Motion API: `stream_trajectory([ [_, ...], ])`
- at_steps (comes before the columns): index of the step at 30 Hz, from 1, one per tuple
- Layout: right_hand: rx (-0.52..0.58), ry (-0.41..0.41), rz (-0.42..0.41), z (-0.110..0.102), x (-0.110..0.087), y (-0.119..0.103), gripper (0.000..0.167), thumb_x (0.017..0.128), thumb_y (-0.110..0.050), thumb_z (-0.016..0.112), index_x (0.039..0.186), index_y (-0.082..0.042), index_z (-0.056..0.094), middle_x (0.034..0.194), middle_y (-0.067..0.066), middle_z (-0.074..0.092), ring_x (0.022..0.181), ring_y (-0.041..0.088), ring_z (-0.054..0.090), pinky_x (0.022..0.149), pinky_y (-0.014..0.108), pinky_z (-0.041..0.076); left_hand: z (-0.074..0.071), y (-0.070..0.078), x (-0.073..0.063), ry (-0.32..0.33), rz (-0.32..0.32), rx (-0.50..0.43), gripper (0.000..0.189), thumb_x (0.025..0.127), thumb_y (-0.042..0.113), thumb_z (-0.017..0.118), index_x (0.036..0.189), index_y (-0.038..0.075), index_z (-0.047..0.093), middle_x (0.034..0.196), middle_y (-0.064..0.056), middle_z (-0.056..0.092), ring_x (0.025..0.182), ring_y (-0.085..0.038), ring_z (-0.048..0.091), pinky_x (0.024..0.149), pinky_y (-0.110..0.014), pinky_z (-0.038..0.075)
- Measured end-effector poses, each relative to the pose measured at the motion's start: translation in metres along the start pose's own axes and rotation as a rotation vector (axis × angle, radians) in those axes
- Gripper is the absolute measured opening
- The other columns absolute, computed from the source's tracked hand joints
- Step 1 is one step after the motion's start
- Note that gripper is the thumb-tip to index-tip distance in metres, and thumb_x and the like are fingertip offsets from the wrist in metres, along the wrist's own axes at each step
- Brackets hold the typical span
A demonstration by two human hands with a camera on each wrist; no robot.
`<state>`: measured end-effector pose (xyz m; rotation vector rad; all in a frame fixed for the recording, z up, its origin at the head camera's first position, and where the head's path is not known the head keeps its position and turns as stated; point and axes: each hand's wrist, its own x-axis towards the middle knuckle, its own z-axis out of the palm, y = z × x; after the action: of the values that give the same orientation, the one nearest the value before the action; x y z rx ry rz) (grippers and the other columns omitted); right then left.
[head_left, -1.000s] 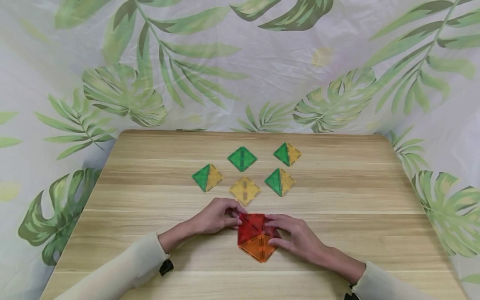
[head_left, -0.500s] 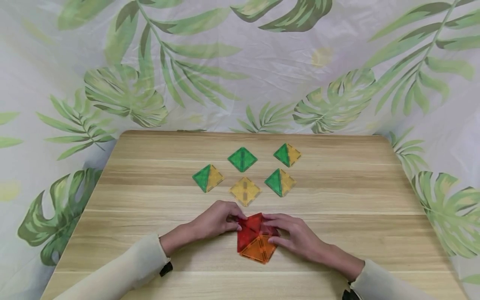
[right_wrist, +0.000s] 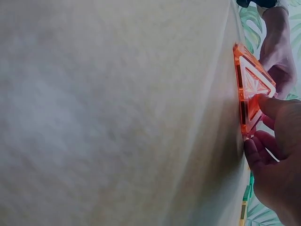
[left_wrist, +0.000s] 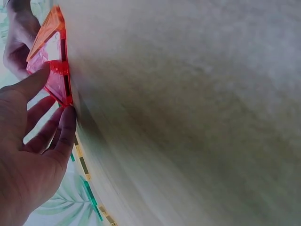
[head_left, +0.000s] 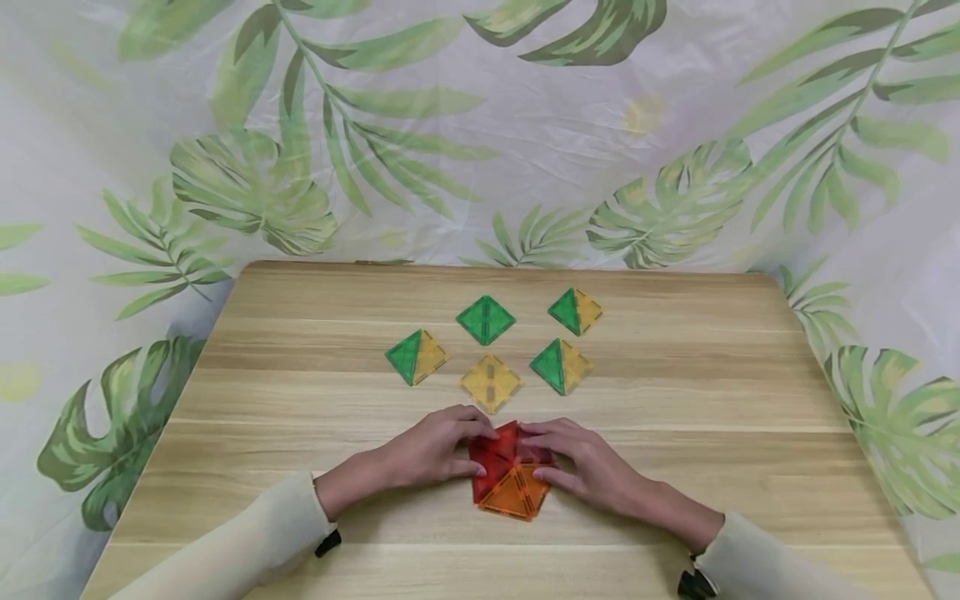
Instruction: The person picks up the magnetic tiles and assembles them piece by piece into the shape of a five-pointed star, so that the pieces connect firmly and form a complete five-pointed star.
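Triangular translucent magnetic tiles meet at a raised centre, forming a low peaked shape on the table near me. Its red tiles [head_left: 491,454] lie at the left and back, its orange tiles [head_left: 516,493] at the front. On the left edge, my left hand [head_left: 431,447] holds the red tiles, thumb on the face and fingertips at the rim, as the left wrist view shows. My right hand [head_left: 600,467] grips the right side, its thumb on an orange tile [right_wrist: 254,89] and its fingers behind over a dark red tile [head_left: 534,451], partly covered.
Beyond the hands lie flat diamonds made of paired triangles: a green one [head_left: 486,320], a yellow one [head_left: 491,383], and green-and-yellow ones at left [head_left: 417,357], right [head_left: 561,366] and far right [head_left: 575,312]. A leaf-print cloth [head_left: 420,150] hangs behind the wooden table [head_left: 300,375].
The red tiles have swung in against the rest, and the shape now peaks more at its middle. My left hand's thumb has moved down along the left edge. The diamonds stay put.
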<state>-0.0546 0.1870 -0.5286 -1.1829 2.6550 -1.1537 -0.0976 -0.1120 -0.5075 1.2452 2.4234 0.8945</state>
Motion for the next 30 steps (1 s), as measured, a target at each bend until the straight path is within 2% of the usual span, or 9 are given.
stream_trajectory([
  [12,0.036,-0.091,-0.044,-0.003,0.016,0.005,0.04,0.101,-0.022,0.075,0.139,-0.013,0.07,0.15,0.005,0.062,0.137,0.02,0.059,0.109,0.044,0.053,-0.002,-0.005,-0.011,0.05,-0.008,0.003,0.039,0.089,0.024,0.089,0.123,0.008,0.076,0.118,-0.001,0.069,0.105,-0.01,0.065,0.092,-0.025,0.058],
  [14,0.039,-0.098,-0.04,-0.005,0.021,0.006,0.04,0.101,-0.023,0.076,0.138,-0.012,0.07,0.148,0.005,0.063,0.135,0.02,0.06,0.108,0.043,0.054,-0.005,-0.007,-0.011,0.07,-0.013,-0.016,0.037,0.09,0.023,0.088,0.121,0.008,0.076,0.115,-0.002,0.07,0.101,-0.011,0.066,0.087,-0.026,0.059],
  [16,0.041,-0.07,-0.022,-0.008,0.027,0.006,0.04,0.099,-0.02,0.078,0.136,-0.008,0.071,0.143,0.008,0.067,0.13,0.023,0.064,0.105,0.043,0.056,-0.009,-0.009,-0.009,0.119,-0.026,-0.032,0.032,0.091,0.019,0.086,0.118,0.006,0.077,0.112,-0.003,0.072,0.096,-0.013,0.067,0.083,-0.027,0.06],
  [19,0.059,0.011,0.059,-0.014,0.043,0.007,0.038,0.095,-0.013,0.081,0.13,0.0,0.072,0.13,0.014,0.073,0.114,0.026,0.072,0.096,0.042,0.061,-0.016,-0.01,-0.003,0.234,-0.085,-0.037,0.028,0.093,0.014,0.083,0.118,0.002,0.076,0.111,-0.009,0.074,0.091,-0.018,0.07,0.078,-0.029,0.061],
  [22,0.068,0.087,0.194,-0.018,0.064,0.008,0.037,0.094,-0.007,0.081,0.127,0.005,0.071,0.118,0.018,0.076,0.098,0.026,0.076,0.085,0.038,0.064,-0.021,-0.012,0.004,0.318,-0.189,-0.012,0.034,0.095,0.012,0.081,0.124,-0.002,0.073,0.116,-0.014,0.073,0.091,-0.021,0.07,0.078,-0.03,0.061],
  [26,0.031,0.104,0.358,-0.018,0.086,0.008,0.036,0.094,-0.008,0.081,0.126,0.006,0.072,0.113,0.018,0.077,0.093,0.024,0.076,0.081,0.036,0.064,-0.026,-0.012,0.011,0.301,-0.326,-0.014,0.047,0.097,0.017,0.079,0.138,-0.003,0.065,0.122,-0.016,0.07,0.093,-0.024,0.065,0.077,-0.031,0.056],
  [28,0.01,0.103,0.41,-0.016,0.093,0.008,0.034,0.093,-0.007,0.081,0.124,0.005,0.073,0.112,0.017,0.077,0.092,0.023,0.076,0.081,0.035,0.064,-0.027,-0.012,0.013,0.28,-0.368,-0.038,0.052,0.098,0.018,0.078,0.142,-0.003,0.062,0.126,-0.018,0.068,0.098,-0.026,0.064,0.081,-0.036,0.055],
  [30,-0.011,0.102,0.44,-0.013,0.097,0.007,0.034,0.092,-0.007,0.081,0.122,0.006,0.074,0.111,0.016,0.077,0.092,0.022,0.075,0.081,0.036,0.063,-0.028,-0.011,0.015,0.265,-0.389,-0.069,0.054,0.099,0.018,0.076,0.145,-0.005,0.059,0.131,-0.02,0.067,0.109,-0.03,0.065,0.091,-0.042,0.056],
])
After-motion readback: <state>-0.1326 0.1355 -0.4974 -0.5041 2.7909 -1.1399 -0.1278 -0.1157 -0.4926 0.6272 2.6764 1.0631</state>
